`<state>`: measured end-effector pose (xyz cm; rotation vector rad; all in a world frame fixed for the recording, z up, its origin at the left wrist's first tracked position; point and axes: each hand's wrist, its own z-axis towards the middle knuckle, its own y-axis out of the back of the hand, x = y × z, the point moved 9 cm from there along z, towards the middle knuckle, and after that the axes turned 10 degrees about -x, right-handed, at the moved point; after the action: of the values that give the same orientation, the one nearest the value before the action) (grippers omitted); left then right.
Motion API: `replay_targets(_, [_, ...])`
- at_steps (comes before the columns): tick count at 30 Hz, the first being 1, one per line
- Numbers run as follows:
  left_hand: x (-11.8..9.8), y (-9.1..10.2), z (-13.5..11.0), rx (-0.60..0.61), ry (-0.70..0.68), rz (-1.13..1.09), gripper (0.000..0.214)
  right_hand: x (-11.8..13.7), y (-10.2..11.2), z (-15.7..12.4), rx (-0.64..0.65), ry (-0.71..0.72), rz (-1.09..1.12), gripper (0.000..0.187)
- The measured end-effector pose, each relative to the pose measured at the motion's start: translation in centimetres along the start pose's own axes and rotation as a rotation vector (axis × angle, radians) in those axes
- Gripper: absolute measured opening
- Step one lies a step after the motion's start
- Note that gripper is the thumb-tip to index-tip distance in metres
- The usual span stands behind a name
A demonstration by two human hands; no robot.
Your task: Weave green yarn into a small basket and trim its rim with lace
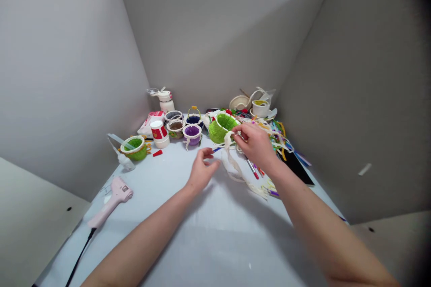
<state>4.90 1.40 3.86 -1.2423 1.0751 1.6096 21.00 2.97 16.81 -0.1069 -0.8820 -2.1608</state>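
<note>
A bright green basket [218, 132] with a pale rim lies tilted near the middle of the table. My right hand [254, 142] is at its rim, fingers pinched on a white crepe-like strip [230, 159] that trails down onto the tabletop. My left hand [202, 168] is lower and to the left, thumb apart from the fingers. Its fingertips reach a slim blue stick-like thing [217, 149]; whether they touch it I cannot tell. Below my right hand lies a pencil with a red end [252, 169], partly covered.
Small baskets, among them a purple one [192, 136], stand at the back beside a red-and-white cup [159, 131] and a white bottle [166, 101]. A green basket [137, 152], glue bottle [125, 161] and pink glue gun [112, 199] sit left. Colourful strips [279, 136] pile up right.
</note>
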Motion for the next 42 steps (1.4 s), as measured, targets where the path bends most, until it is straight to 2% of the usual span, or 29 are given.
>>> replay_targets(2, [0.8,-3.1,-1.2,0.158,0.078,0.026,0.054,1.0,0.9,0.7,-0.043,0.009,-0.015,0.011])
replay_targets(4, [0.8,-5.5,-2.0,0.271,0.092,0.006,0.056,1.6,1.8,1.2,-0.087,0.006,-0.026,0.011])
replay_targets(6, [0.6,-7.2,-2.4,0.377,0.109,-0.041,0.038,1.6,2.7,1.4,-0.129,-0.006,-0.044,0.012])
replay_targets(8, [0.0,-7.6,-2.4,0.463,0.142,-0.088,0.021,0.9,3.8,1.5,-0.182,-0.032,-0.069,0.012])
replay_targets(9, [-0.6,-7.0,-2.2,0.491,0.158,-0.084,0.023,0.4,4.5,1.5,-0.204,-0.047,-0.084,0.012])
replay_targets(11, [-3.3,-4.1,-0.9,0.459,0.114,-0.037,0.026,-0.6,5.6,1.3,-0.236,-0.078,-0.117,0.012])
replay_targets(13, [-7.9,0.2,0.5,0.368,-0.052,0.124,0.023,-1.4,6.3,0.9,-0.235,-0.095,-0.154,0.011])
replay_targets(16, [-16.0,6.5,1.3,0.137,-0.409,0.462,0.016,-1.2,6.0,0.0,-0.176,-0.081,-0.189,0.009])
replay_targets(17, [-17.8,7.9,1.2,0.067,-0.466,0.53,0.014,-0.9,5.5,-0.3,-0.14,-0.068,-0.192,0.009])
replay_targets(19, [-19.2,8.6,0.8,0.052,-0.527,0.625,0.015,-0.1,4.2,-1.1,-0.056,-0.05,-0.201,0.01])
replay_targets(20, [-18.9,8.2,0.6,0.082,-0.545,0.665,0.015,0.3,3.4,-1.6,-0.015,-0.047,-0.21,0.01])
replay_targets(22, [-16.3,6.9,0.6,0.173,-0.541,0.734,0.015,0.9,1.8,-2.8,0.068,-0.045,-0.232,0.01])
replay_targets(25, [-9.5,5.4,1.6,0.307,-0.44,0.819,0.018,1.5,-0.8,-5.2,0.188,-0.028,-0.265,0.011])
replay_targets(28, [-2.9,5.7,2.9,0.355,-0.288,0.958,0.015,2.0,-3.6,-7.9,0.304,0.008,-0.26,0.013])
replay_targets(30, [-0.4,6.4,3.0,0.373,-0.222,1.079,0.015,2.3,-5.2,-9.5,0.36,0.015,-0.251,0.015])
replay_targets(32, [0.1,6.3,2.3,0.44,-0.236,1.107,0.029,2.4,-6.2,-10.6,0.382,0.007,-0.246,0.016])
replay_targets(34, [-1.1,5.4,1.1,0.488,-0.276,0.942,0.037,2.4,-6.5,-11.0,0.374,-0.003,-0.223,0.016])
replay_targets(37, [-2.3,4.5,-0.2,0.423,-0.223,0.727,0.024,2.3,-6.3,-11.4,0.355,-0.021,-0.13,0.016])
replay_targets(38, [-2.1,4.1,-0.6,0.407,-0.191,0.712,0.024,2.0,-6.1,-11.5,0.353,-0.034,-0.091,0.018])
replay_targets(42, [0.7,2.0,-2.0,0.487,-0.062,0.644,0.036,0.2,-4.8,-12.2,0.327,-0.13,0.024,0.025])
